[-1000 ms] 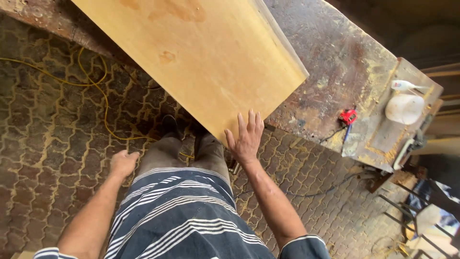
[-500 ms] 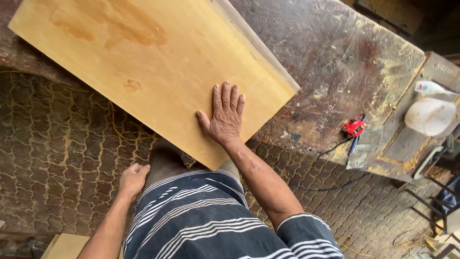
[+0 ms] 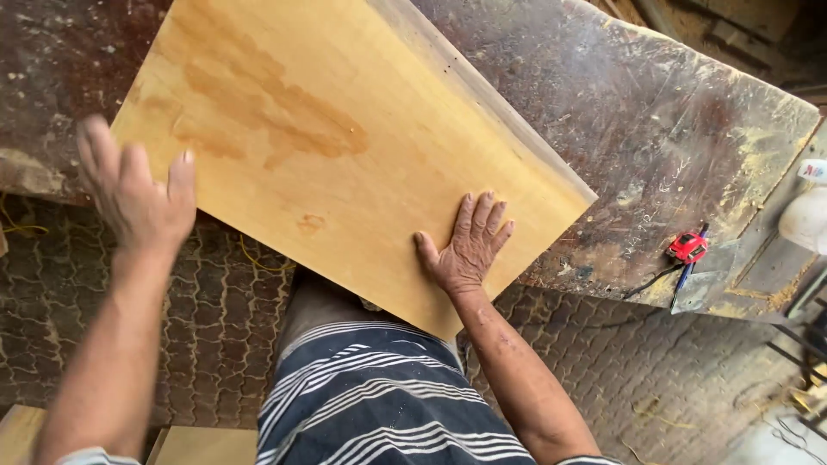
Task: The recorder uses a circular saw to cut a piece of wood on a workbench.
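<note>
A large pale yellow rectangular wooden board point(image 3: 345, 164) is seen lying tilted across the upper left and centre of the frame, resting on a dark, stained, worn wooden bench point(image 3: 655, 129) and overhanging its near edge above the floor. A darker brownish stain is visible on the board's upper face, and a greyish raw edge runs along its upper right side.

The right hand point(image 3: 465, 250) is laid flat on the board near its lower right corner, palm down, with the fingers point(image 3: 482, 220) spread apart and pressed on the wood; nothing is gripped. The left hand point(image 3: 138, 194) is raised at the left of the frame, blurred, just at the board's lower left edge; its fingers are open and slightly apart, and whether the board is actually touched cannot be told.

A small red tape measure point(image 3: 687, 247) is seen on the bench at the right of the frame, with a blue pencil-like tool point(image 3: 689, 271) just beside it and a thin black cord point(image 3: 648, 282) trailing from it. A white rounded object point(image 3: 805, 220) is partly seen at the right edge.

A striped dark blue and white garment point(image 3: 379, 405) fills the lower centre. A brown patterned paved floor point(image 3: 233, 327) is seen beneath, with a yellow cable point(image 3: 17, 228) lying at the left.
</note>
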